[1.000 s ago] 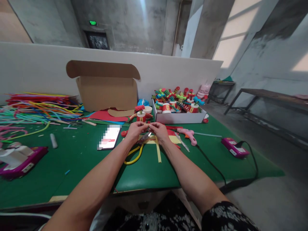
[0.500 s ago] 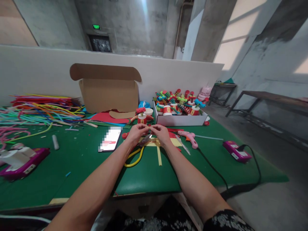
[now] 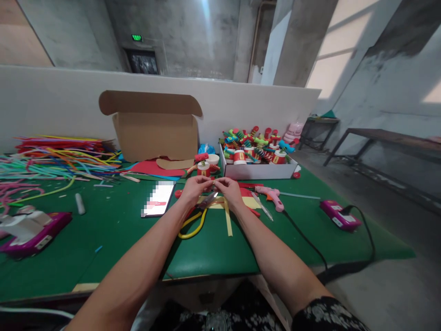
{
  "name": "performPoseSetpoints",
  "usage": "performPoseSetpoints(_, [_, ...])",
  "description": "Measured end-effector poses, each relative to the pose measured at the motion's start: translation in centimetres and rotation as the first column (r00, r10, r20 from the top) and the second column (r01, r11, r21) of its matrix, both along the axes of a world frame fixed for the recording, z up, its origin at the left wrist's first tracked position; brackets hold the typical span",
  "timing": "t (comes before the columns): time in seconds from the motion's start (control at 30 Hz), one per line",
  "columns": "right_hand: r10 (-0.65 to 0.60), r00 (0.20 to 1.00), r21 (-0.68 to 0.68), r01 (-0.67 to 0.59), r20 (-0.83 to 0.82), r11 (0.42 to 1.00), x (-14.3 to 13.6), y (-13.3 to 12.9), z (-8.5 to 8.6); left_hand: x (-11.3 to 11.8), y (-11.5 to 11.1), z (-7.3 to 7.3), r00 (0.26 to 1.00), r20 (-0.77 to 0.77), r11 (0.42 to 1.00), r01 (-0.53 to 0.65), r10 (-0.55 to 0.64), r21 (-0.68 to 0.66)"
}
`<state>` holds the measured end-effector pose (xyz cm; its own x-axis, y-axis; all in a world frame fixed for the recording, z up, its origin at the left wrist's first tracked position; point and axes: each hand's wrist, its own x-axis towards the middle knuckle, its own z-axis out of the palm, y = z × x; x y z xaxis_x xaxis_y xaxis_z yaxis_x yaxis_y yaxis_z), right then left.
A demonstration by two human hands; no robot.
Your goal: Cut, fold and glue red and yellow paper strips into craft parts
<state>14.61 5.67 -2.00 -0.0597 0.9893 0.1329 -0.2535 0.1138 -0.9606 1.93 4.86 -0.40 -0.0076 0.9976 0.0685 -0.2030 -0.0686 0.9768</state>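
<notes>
My left hand (image 3: 195, 187) and my right hand (image 3: 228, 188) meet over the middle of the green table, fingertips pinched together. Whatever lies between the fingers is too small to make out. Just below them are scissors with yellow handles (image 3: 193, 235), lying across yellow paper pieces. A narrow yellow strip (image 3: 228, 220) hangs down towards me from these. Right behind my hands stands a small red-and-white cup figure (image 3: 203, 169) with spring-like striped arms. To the right of my right hand are a pen (image 3: 262, 207) and a pink glue gun (image 3: 272, 196).
A white box (image 3: 262, 172) of similar figures stands at the back right, near an upright brown cardboard box (image 3: 155, 135). Colourful pipe cleaners (image 3: 62, 158) are heaped at the left. A phone (image 3: 158, 200) lies left of my hands. Purple power strips (image 3: 339, 216) sit at both sides, one with a black cable.
My hands stay pinched together in nearly the same place, with the fingers shifting slightly. The view has moved a little; the things on the table lie as before.
</notes>
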Motion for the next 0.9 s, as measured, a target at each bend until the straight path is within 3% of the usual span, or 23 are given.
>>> performPoseSetpoints(0.43, [0.030, 1.000, -0.035, -0.030, -0.001, 0.999, -0.02, 0.14, -0.14, -0.06, 0.14, -0.14, 0.991, -0.122, 0.996, -0.043, 0.052, 0.079])
performPoseSetpoints(0.63, [0.032, 0.999, -0.061, -0.033, -0.018, 0.998, 0.02, 0.33, -0.33, -0.30, 0.33, -0.27, 0.998, -0.057, 0.999, 0.022, -0.020, 0.038])
performPoseSetpoints(0.9, [0.056, 0.996, -0.051, -0.060, -0.069, 0.997, -0.01, 0.04, -0.44, -0.25, 0.04, -0.10, 0.999, -0.053, 1.000, -0.011, 0.011, 0.014])
